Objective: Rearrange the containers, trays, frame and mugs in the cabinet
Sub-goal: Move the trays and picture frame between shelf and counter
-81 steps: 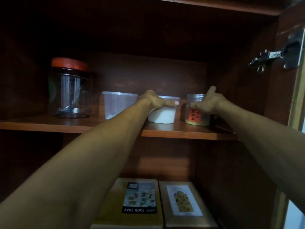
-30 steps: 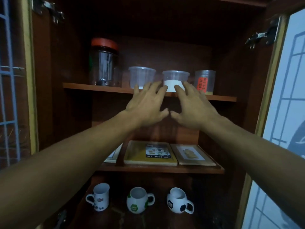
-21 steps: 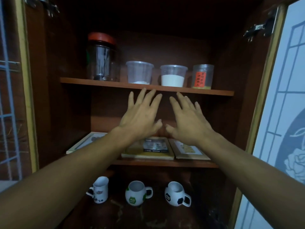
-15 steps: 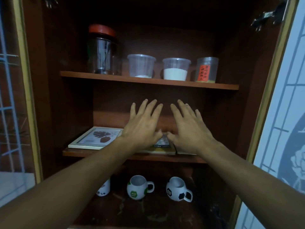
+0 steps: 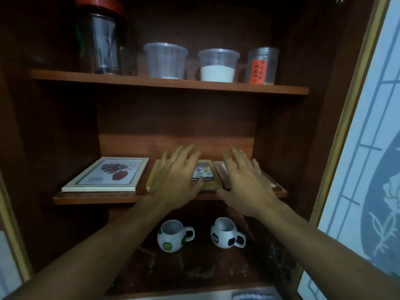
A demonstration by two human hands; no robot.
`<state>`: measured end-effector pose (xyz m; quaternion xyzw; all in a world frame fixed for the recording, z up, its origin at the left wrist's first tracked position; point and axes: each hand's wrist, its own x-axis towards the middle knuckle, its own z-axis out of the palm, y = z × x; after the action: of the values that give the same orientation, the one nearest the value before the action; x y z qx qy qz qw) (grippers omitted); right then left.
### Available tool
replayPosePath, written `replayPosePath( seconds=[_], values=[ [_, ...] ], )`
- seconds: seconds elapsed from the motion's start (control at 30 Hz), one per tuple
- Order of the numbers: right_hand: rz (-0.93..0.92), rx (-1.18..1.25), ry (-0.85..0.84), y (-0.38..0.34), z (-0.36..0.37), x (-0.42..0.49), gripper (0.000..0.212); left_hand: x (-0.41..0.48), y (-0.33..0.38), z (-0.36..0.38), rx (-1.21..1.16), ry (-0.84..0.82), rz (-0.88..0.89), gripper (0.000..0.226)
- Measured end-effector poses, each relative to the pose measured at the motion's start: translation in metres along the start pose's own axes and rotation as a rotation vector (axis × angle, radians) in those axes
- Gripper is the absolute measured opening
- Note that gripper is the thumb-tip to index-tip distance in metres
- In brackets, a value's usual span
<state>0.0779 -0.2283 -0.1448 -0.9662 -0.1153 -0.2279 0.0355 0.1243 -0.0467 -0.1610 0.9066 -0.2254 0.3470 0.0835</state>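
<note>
While left hand point(image 5: 175, 180), right hand point(image 5: 245, 185) are hovering over trays point(image 5: 207, 174) — fingers spread, holding nothing — should be gripping near edges, sliding level.

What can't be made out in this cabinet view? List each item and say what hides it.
Head view throughout:
- Right tray: picture covered by the right hand.
- Yellow tray: label partly covered by the left hand.
- Red-lidded jar: lid cut off by the top edge.
- Orange label on the small container: print too small and blurred.
- Whether either hand touches its tray: cannot tell.
</note>
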Motion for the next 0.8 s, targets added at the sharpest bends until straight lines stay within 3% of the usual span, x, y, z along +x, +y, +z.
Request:
replayPosePath(
  seconds=[0.53, 0.8],
  values=[
    [0.286, 0.109, -0.039, 0.060, 0.046, 0.022, 0.078, 0.005, -0.034, 0.038, -0.041, -0.115, -0.224, 0.065],
    [0.393, 0.063, -0.104, 0.072, 0.053, 0.021, 0.075, 0.001, -0.037, 0.032, 0.027, -0.126, -0.262, 0.041]
  ],
)
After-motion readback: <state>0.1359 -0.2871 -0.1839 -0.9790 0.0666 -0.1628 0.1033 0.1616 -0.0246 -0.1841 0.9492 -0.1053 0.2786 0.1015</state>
